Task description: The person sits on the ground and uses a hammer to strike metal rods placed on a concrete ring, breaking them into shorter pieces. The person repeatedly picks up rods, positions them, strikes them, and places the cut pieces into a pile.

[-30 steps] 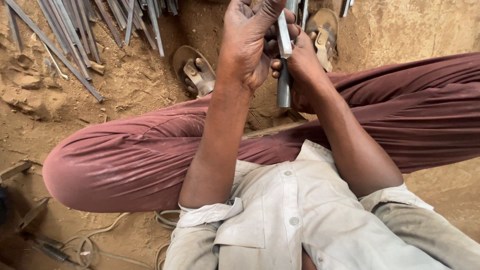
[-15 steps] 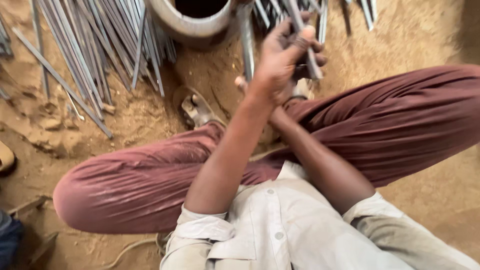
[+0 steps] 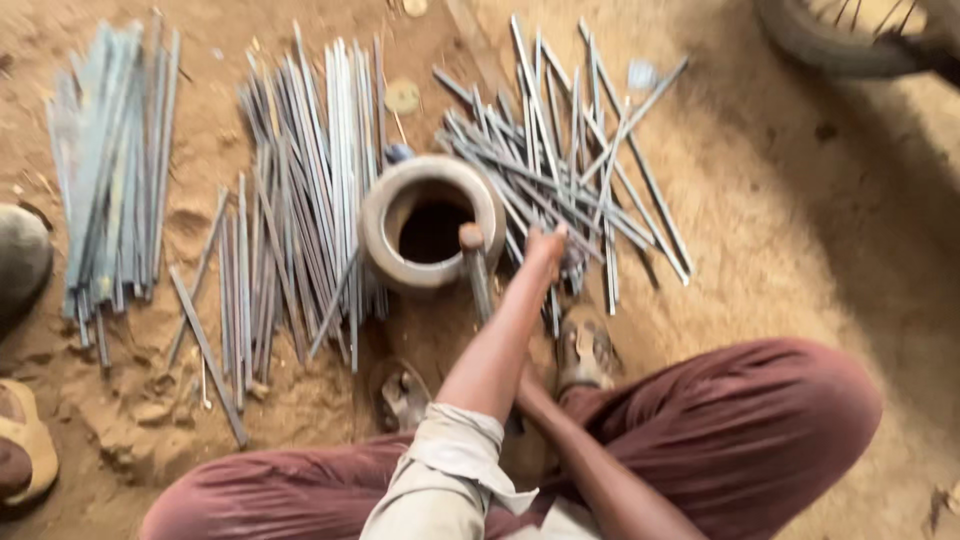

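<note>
On sandy ground (image 3: pixel 800 250), the left hand (image 3: pixel 548 245) reached into scattered metal rods (image 3: pixel 560 170) beside a clay pot (image 3: pixel 432 222); its grip was unclear. The right hand stayed hidden.

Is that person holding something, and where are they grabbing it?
The left hand reaches into the grey rods; blur hides whether it grips one. The right hand is hidden behind the left arm.

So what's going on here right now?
A person sits cross-legged on sandy ground among piles of thin metal rods. One hand, seemingly the left, reaches forward to the crossed heap of rods beside a round clay pot. A short rod stands by the pot's rim. The other hand is hidden behind the forearm, near a sandal.
</note>
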